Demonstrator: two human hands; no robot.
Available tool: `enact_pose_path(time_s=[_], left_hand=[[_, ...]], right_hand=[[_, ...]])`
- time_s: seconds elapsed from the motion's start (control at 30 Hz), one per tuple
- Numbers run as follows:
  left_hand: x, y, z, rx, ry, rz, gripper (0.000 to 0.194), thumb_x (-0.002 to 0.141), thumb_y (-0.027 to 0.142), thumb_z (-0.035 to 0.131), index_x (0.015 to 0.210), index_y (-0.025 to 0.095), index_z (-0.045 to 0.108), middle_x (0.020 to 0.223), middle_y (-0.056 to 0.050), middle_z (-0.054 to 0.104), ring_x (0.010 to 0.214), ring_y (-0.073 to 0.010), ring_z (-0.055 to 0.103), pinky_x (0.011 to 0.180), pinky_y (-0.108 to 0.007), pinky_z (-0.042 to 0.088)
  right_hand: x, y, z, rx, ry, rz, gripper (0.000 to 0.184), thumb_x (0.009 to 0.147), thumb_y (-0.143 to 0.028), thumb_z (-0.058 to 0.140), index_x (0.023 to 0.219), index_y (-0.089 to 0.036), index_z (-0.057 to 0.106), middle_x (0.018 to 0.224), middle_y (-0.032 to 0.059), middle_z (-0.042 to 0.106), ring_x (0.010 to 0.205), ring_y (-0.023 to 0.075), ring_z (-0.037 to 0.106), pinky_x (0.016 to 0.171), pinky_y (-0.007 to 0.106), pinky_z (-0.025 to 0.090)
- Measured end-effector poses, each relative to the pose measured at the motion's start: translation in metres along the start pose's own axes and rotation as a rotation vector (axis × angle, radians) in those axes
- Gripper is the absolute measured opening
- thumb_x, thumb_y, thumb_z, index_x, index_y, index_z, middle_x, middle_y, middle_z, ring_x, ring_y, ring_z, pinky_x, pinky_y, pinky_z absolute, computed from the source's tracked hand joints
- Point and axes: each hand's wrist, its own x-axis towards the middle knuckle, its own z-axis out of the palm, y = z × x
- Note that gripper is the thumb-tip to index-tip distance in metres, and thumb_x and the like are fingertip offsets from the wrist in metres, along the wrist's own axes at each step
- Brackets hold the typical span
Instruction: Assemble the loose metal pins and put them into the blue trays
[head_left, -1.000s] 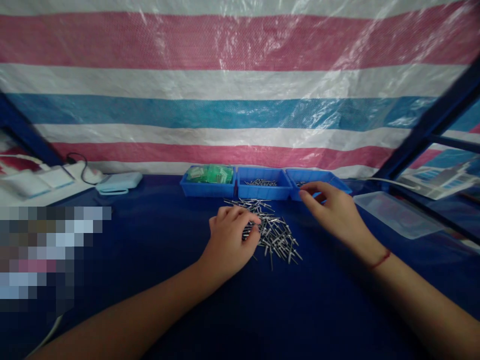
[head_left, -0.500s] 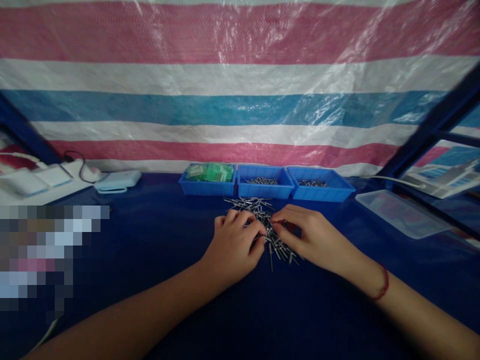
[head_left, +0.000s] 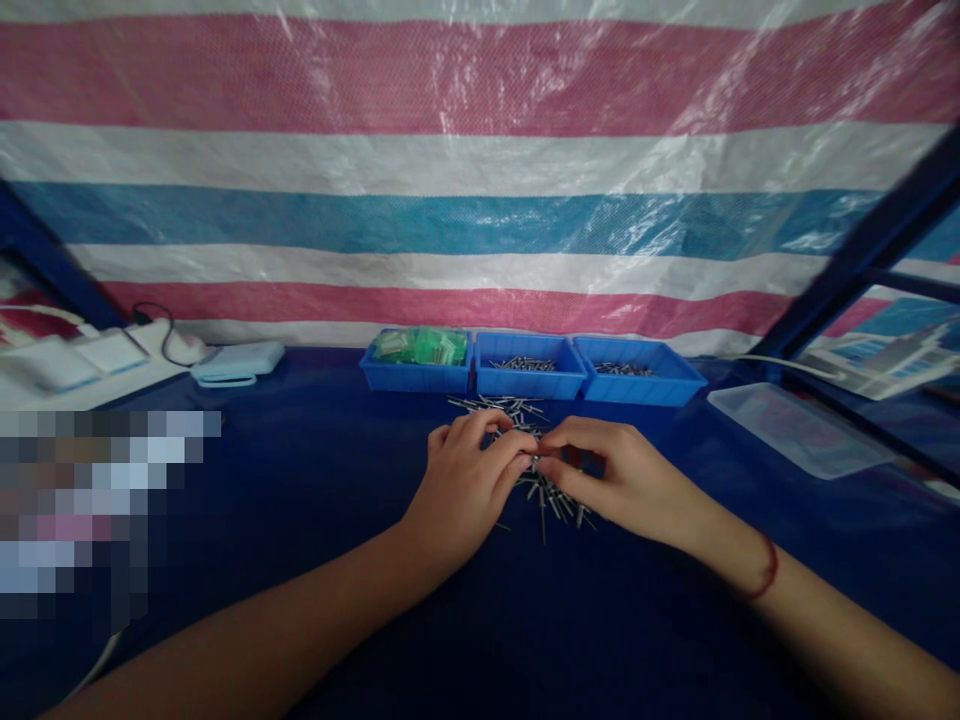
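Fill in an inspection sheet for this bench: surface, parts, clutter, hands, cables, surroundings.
Surface: dark blue tabletop; spills, nothing seen.
Parts: blind rivets piled loose; more in the middle bin and right bin; green plastic bag in the left bin.
Clutter: light blue case at left, translucent plastic lid or tray at right.
Hands: left hand and right hand close together over the pile; grip unclear.
Cables: black cable at left, white cable at right.
Surroundings: striped tarpaulin behind.
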Motion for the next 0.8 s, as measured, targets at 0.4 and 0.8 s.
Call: enact_pose_path(time_s=[0.4,0.8], left_hand=[[0.005,-0.002,-0.001,-0.417,0.19,-0.106,0.027,0.083,0.021,0.058,0.109,0.02,0.051,0.09,-0.002,0.066,0.087,-0.017,0.062,0.083,-0.034,0.045],[0.007,0.002,-0.007,-0.462,0.154,-0.043,0.007,0.084,0.019,0.054,0.084,0.019,0.061,0.083,-0.002,0.067,0.079,-0.0159,0.062,0.076,-0.031,0.048]], right_hand=[[0.001,-0.004,0.01,0.356,-0.016,0.153,0.026,0.087,-0.037,0.05,0.08,-0.016,0.064,0.072,0.0004,0.06,0.062,0.0112,0.052,0.056,0.023,0.041],[0.001,-0.011,0.011,0.262,0.042,0.058,0.016,0.086,-0.026,0.051,0.085,-0.02,0.066,0.074,0.0006,0.063,0.064,0.0117,0.055,0.055,0.023,0.043]])
